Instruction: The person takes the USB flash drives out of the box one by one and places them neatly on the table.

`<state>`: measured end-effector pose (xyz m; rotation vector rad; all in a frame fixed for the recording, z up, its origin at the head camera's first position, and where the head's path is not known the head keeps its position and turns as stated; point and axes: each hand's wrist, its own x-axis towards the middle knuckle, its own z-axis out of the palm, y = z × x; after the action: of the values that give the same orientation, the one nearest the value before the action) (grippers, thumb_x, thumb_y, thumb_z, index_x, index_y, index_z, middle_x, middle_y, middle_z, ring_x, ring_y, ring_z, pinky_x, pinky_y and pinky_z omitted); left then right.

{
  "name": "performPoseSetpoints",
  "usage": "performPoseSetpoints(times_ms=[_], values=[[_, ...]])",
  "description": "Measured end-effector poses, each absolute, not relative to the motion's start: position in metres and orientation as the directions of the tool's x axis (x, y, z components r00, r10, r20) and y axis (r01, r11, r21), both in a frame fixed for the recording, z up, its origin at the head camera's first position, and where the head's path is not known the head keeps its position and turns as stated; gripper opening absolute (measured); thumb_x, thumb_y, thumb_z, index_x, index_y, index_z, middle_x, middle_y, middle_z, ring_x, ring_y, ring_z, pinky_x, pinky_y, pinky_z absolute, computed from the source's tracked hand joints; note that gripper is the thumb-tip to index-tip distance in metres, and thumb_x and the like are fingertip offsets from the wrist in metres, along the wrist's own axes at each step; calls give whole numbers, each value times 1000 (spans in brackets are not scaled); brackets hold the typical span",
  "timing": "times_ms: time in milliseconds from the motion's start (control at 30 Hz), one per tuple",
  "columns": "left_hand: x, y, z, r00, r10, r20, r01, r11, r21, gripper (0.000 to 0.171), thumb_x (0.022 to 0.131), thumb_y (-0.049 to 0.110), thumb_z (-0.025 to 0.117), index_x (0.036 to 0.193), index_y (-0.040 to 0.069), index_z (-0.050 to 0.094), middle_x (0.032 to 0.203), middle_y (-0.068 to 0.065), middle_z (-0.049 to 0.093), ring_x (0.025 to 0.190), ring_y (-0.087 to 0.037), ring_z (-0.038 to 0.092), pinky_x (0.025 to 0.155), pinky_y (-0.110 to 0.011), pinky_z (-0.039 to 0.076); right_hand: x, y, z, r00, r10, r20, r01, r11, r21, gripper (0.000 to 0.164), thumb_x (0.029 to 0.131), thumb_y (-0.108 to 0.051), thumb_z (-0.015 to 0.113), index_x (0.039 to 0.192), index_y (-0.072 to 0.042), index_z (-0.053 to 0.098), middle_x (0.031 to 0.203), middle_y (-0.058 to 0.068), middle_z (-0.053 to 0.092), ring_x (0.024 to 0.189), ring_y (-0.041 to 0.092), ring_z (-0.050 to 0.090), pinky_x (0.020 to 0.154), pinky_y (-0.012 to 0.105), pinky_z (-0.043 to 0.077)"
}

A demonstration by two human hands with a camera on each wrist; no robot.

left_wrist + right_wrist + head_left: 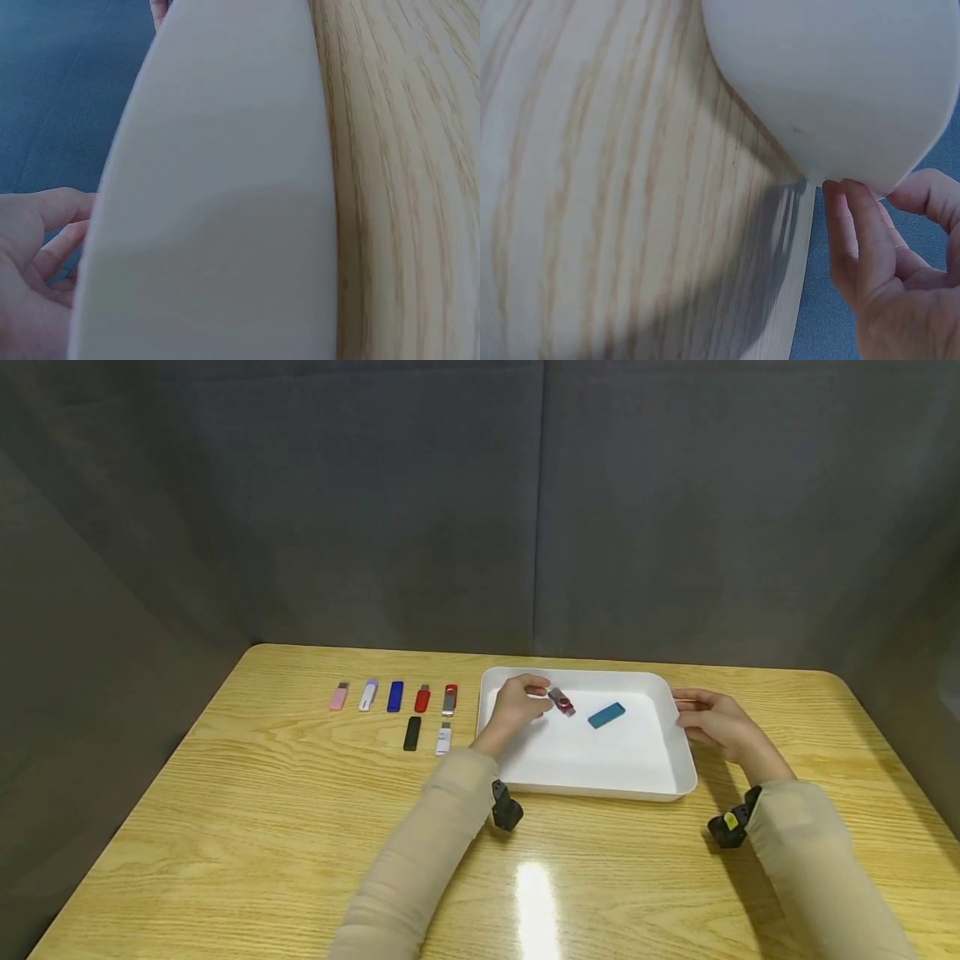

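Note:
A white tray (585, 772) holds a red-and-silver swivel USB stick (561, 702) and a flat teal USB stick (607, 715). My left hand (517, 706) reaches over the tray's left side, its loosely bent fingers and thumb just left of the red-and-silver stick. In the left wrist view the tray's wall (217, 150) stands in front of part of that hand. At the tray's right end my right hand (716, 722) grips the rim, its fingertips (847, 191) against the outer wall and the thumb up at the edge.
Left of the tray, pink (339, 697), white-and-lilac (368, 695), blue (395, 697), red (422, 698) and red-and-silver (449, 700) USB sticks form a row. Below it lie a black (412, 733) and a white (444, 738) one. A dark curtain (375, 527) hangs behind the wooden table (262, 827).

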<state>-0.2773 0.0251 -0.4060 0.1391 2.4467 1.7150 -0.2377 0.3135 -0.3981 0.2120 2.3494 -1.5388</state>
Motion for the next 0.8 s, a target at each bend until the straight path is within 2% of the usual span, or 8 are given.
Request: performPoseSetpoints(times_ms=[167,267,367,433,600,800], values=[[-278,34,-409,-989,143,-35,10,307,952,31,83,-3,64,114,-6,65,106,-22,67,72,-12,60,63,-18,56,-238,314,-398,-934,-67,-350,295,409,-864,65,92,-5,54,149,4,23,106,-9,54,81,-8,58,74,14,55],[-279,38,-412,-993,116,-29,5,285,958,30,82,-3,63,113,-6,65,103,-21,67,69,-10,59,62,-18,55,-238,313,-398,-932,-76,-355,292,423,-858,63,94,-6,53,149,4,22,121,5,52,81,-9,57,75,14,54],[-280,41,-416,-995,90,-36,-9,292,956,30,82,-3,64,112,-5,66,103,-20,67,71,-12,60,62,-17,54,-239,312,-399,-929,-82,-361,291,440,-850,61,96,-5,50,149,4,21,134,18,45,82,-10,56,76,13,54],[-281,42,-419,-996,74,-40,-14,319,948,29,82,-3,65,111,-4,67,103,-19,67,75,-13,60,62,-15,52,-239,312,-400,-928,-83,-362,291,445,-847,60,96,-4,49,149,5,21,138,23,41,82,-10,56,76,13,54],[-282,43,-423,-997,50,-51,-29,370,929,28,81,0,68,110,-2,67,104,-16,68,87,-18,63,65,-13,49,-239,312,-401,-930,-90,-357,284,440,-852,61,96,-4,50,149,6,20,139,25,39,82,-11,56,76,13,54],[-281,43,-422,-997,30,-65,-48,390,919,29,82,3,69,111,1,68,109,-14,68,98,-25,64,76,-21,51,-239,313,-400,-929,-100,-357,282,438,-854,63,95,-5,50,149,5,20,136,21,43,82,-11,56,76,14,54]])
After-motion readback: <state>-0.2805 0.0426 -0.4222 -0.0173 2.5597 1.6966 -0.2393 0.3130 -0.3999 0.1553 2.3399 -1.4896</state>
